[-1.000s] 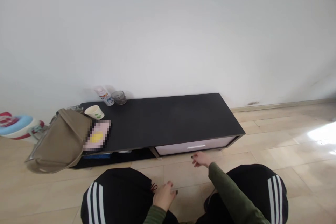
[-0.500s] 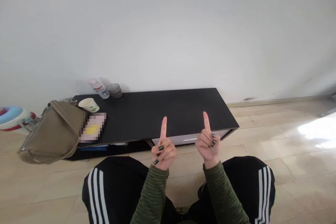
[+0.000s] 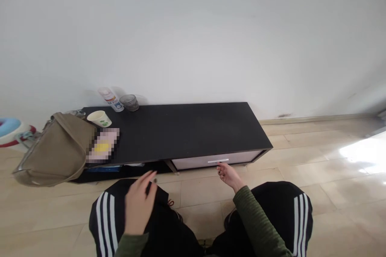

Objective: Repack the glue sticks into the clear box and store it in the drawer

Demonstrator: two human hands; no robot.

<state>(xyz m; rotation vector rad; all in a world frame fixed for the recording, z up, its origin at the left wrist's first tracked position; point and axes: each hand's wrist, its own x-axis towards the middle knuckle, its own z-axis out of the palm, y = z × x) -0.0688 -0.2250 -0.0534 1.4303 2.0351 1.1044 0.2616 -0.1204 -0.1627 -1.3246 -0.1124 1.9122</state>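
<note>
In the head view my right hand (image 3: 229, 175) reaches the front of the low black cabinet (image 3: 187, 128). Its curled fingertips meet the lower edge of the silver drawer handle (image 3: 212, 162), with part of the grip hidden. That handle sits on the pale drawer front (image 3: 193, 161), which looks closed. Over my left knee hovers my left hand (image 3: 139, 204), a little blurred, its fingers apart and nothing in them.
On the cabinet's left end are a spray can (image 3: 111, 99), a dark glass (image 3: 129, 103), a paper cup (image 3: 99, 119), a pixelated pink item (image 3: 104, 144) and a brown bag (image 3: 57, 152). The wall (image 3: 193, 40) stands behind. My knees flank the drawer.
Both hands had index fingers pointing up before the cabinet. My right hand has lowered to the drawer handle with fingers curled; my left hand has moved left and down, fingers opened.
</note>
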